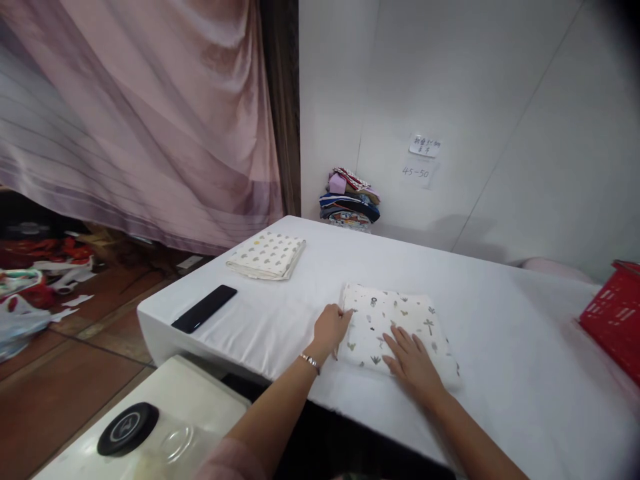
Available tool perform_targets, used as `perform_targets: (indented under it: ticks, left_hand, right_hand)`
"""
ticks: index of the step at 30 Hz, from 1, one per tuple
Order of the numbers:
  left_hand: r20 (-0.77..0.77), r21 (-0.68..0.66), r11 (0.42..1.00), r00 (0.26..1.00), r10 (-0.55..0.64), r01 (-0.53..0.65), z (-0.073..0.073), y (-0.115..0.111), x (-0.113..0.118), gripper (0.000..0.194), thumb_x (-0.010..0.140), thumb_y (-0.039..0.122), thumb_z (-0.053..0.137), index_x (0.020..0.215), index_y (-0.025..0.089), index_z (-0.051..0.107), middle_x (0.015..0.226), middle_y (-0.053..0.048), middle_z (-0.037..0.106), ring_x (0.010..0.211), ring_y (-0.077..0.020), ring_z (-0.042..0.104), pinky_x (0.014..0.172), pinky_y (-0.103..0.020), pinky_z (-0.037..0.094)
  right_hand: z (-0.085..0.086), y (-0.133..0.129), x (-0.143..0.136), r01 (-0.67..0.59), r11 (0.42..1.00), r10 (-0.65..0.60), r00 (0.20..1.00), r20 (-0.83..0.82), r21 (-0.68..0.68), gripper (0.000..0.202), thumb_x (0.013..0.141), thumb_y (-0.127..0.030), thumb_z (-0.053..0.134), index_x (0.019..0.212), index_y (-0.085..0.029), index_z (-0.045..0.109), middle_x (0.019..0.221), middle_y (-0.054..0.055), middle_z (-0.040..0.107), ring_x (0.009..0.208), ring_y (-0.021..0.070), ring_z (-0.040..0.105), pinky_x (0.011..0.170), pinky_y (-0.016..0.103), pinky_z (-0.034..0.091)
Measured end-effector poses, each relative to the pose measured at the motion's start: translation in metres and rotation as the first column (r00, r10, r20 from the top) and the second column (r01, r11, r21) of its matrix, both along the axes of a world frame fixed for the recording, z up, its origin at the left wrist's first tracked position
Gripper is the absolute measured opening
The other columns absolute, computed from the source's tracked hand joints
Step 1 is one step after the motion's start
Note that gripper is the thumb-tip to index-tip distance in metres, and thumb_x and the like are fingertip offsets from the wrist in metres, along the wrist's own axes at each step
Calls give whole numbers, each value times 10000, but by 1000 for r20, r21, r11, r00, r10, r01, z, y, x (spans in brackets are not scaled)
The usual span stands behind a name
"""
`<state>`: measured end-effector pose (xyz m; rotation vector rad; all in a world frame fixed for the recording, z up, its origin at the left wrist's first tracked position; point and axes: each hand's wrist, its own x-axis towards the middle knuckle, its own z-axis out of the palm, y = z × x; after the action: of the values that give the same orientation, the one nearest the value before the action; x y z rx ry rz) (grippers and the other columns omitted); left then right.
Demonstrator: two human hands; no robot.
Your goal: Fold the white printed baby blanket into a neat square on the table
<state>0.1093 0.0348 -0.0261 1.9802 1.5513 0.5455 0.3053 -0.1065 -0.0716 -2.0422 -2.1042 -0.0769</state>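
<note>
A folded white cloth printed with small plants and palm trees lies flat on the white-covered table. My left hand is at its left edge, fingers curled and thumb pinching the side of the fabric. Fingers spread, my right hand rests flat on top of the cloth near its front middle. Farther left on the table sits a second folded cloth, cream with a grey repeated print, apart from both hands.
A black phone lies at the table's left edge. Beyond the far edge, folded fabrics are stacked by the wall. A red basket stands at the right. Nearer me, a white surface holds a round black object.
</note>
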Motion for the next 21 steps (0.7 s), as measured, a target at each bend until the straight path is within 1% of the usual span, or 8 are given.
perform_targets:
  ticks: [2,4,7,11,14,19,21]
  left_hand:
    - [-19,-2,1000,1000,4,-4,4,16,12,332,828,499,455,802,184,555,912,-69,627,815,-179,591,653,-267,393]
    - [-42,0,1000,999,2,-2,5,29,24,334,831,489,451,828,175,563,956,-84,617,843,-185,591,671,-272,400]
    - [-72,12,1000,997,3,-2,1,41,34,300,838,440,448,861,164,565,993,-101,603,879,-193,586,699,-280,406]
    - [-74,29,999,997,15,-13,-10,47,36,250,859,376,422,871,166,555,995,-101,600,898,-189,577,718,-277,405]
    - [-66,43,999,998,21,-19,-15,48,35,262,877,384,393,875,173,548,983,-94,600,884,-179,576,715,-272,403]
    - [-59,63,998,998,30,-26,-13,58,41,288,856,448,441,825,182,546,976,-76,591,821,-166,577,665,-267,404]
    - [-71,82,996,997,23,-18,-11,63,44,278,849,444,458,811,182,543,971,-70,590,806,-163,574,652,-267,402]
  right_hand:
    - [0,0,-1,0,1000,0,1000,1,6,514,918,-510,291,1369,-280,382,1462,49,295,1348,248,240,1076,491,210]
    - [-1,0,-1,-1,1000,1,1000,6,16,512,919,-504,295,1371,-279,378,1460,49,298,1348,249,240,1073,496,211]
    - [-3,0,-1,-2,999,2,1000,19,41,508,920,-498,299,1370,-277,380,1457,45,304,1346,249,244,1070,497,218]
    - [-5,0,-2,-2,998,0,999,40,58,509,922,-496,298,1368,-267,386,1456,38,304,1345,241,249,1071,482,231]
    - [-5,0,-2,-1,997,-2,999,41,81,501,921,-488,308,1363,-270,393,1449,36,319,1341,240,260,1071,478,240]
    - [-6,-1,-2,-11,994,6,999,43,111,490,919,-474,324,1359,-272,400,1444,38,331,1335,249,271,1067,480,248]
    - [-6,-1,-2,-10,994,5,999,49,111,490,919,-473,323,1361,-274,397,1444,36,331,1335,248,271,1065,479,250]
